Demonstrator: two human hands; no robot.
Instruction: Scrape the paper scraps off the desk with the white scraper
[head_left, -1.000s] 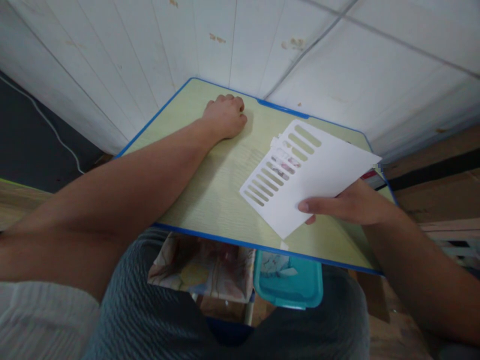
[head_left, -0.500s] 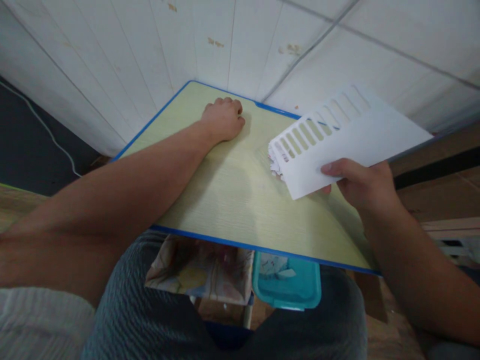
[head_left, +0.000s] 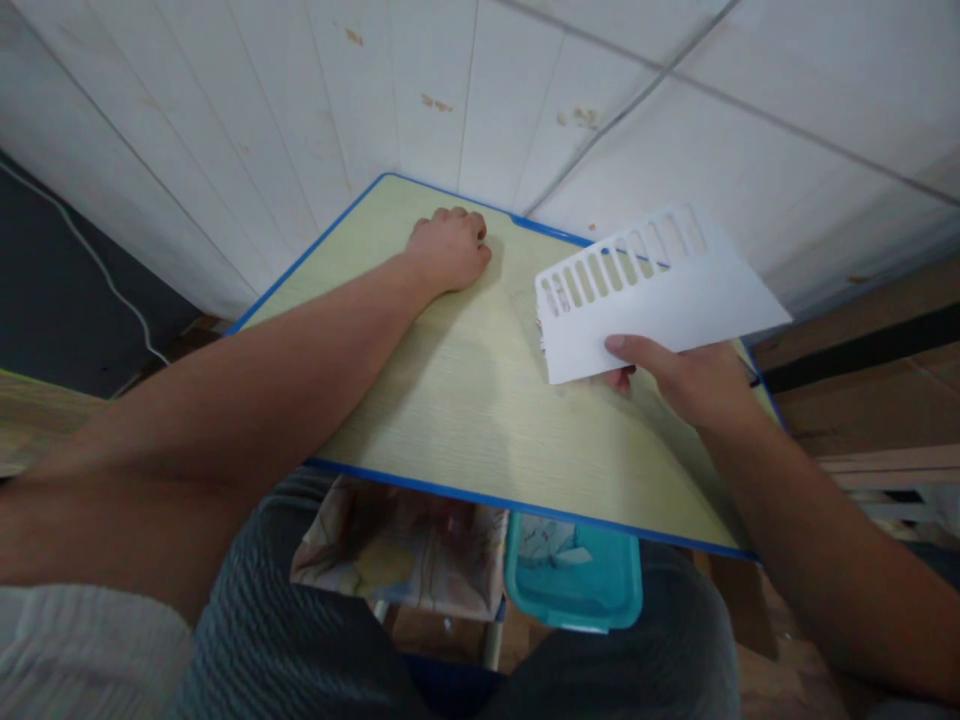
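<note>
My right hand (head_left: 682,375) grips a white card (head_left: 652,318) by its lower edge, thumb on top and fingers underneath. A row of long slots is cut along the card's far side, and it tilts above the right part of the table. Ragged paper bits show at its left end; what lies behind the card is mostly hidden. On the far left part of the tabletop (head_left: 465,400) rests my left hand (head_left: 450,250), palm down with its fingers curled in. I see nothing in it.
Below the table's blue near edge are a patterned cloth-lined bin (head_left: 397,570) and a teal plastic container (head_left: 574,585) with paper scraps. A white panelled wall (head_left: 420,60) borders the table's far side, with a grey cable (head_left: 634,105) running down it. Cardboard boxes (head_left: 877,400) stand at right.
My right hand has brought the white card left and a little lower, turning it slightly flatter. My left hand has stayed in place on the table. The view has shifted slightly.
</note>
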